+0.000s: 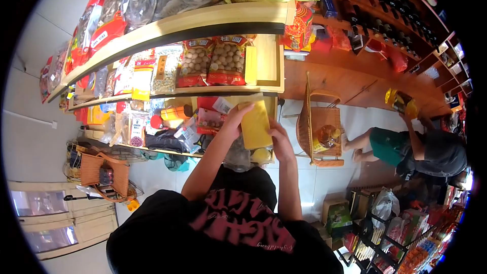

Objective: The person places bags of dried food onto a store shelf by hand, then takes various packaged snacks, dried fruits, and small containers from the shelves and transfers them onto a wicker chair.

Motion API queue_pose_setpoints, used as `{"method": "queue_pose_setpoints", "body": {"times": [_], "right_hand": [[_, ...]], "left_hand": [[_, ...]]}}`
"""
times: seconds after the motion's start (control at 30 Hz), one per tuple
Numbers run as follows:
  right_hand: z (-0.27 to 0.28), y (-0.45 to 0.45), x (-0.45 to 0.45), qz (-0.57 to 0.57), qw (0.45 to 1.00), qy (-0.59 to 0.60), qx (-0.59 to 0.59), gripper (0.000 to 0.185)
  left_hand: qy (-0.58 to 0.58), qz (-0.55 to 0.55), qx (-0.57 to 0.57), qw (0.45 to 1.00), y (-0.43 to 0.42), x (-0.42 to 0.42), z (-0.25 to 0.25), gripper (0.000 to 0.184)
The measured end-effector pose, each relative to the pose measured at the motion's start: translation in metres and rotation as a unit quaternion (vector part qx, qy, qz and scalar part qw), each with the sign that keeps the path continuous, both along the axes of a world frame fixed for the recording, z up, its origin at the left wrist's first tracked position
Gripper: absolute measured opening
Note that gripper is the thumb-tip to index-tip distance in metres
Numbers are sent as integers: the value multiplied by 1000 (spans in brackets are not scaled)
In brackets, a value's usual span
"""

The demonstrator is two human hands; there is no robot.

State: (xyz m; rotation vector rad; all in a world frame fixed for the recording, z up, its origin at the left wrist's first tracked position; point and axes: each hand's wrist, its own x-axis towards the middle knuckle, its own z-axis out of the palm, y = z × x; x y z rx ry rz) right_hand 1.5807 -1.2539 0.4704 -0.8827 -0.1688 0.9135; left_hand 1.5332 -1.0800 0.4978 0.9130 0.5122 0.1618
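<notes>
Between my two hands is a yellow rectangular packet [256,126], held up in front of the lower shelf. My left hand [237,120] grips its left edge, thumb on the near face. On the right edge, my right hand [277,137] is closed around the lower side. Just above, on the middle shelf, stand red bags of round brown longans [227,61] and a narrow yellow box [251,66]. Close to my left forearm lie a red packet [209,121] and other mixed packets. Below the yellow packet, a grey clear plastic bag [236,153] is partly hidden.
A wicker chair [302,132] holding a bottle of amber liquid [326,137] stands to the right. Beyond it is another person [431,147] with a yellow packet. Wine bottles fill a rack [375,7] at upper right; a wicker basket [119,177] sits at left.
</notes>
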Motion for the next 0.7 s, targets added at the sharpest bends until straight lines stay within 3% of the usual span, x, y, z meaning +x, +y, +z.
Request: {"method": "queue_pose_setpoints", "body": {"times": [0.1, 0.2, 0.47, 0.7], "right_hand": [[-11, 0, -24, 3, 998, 69, -8, 56], [-19, 8, -47, 42, 994, 104, -3, 54], [-3, 61, -127, 179, 979, 3, -97, 54], [16, 144, -262, 341, 930, -92, -102, 52]], "left_hand": [[70, 50, 14, 996, -6, -21, -8, 33], [53, 62, -29, 996, 6, -48, -30, 33], [5, 153, -88, 984, 50, -177, -31, 29], [-24, 290, -131, 948, 92, -366, -21, 24]]}}
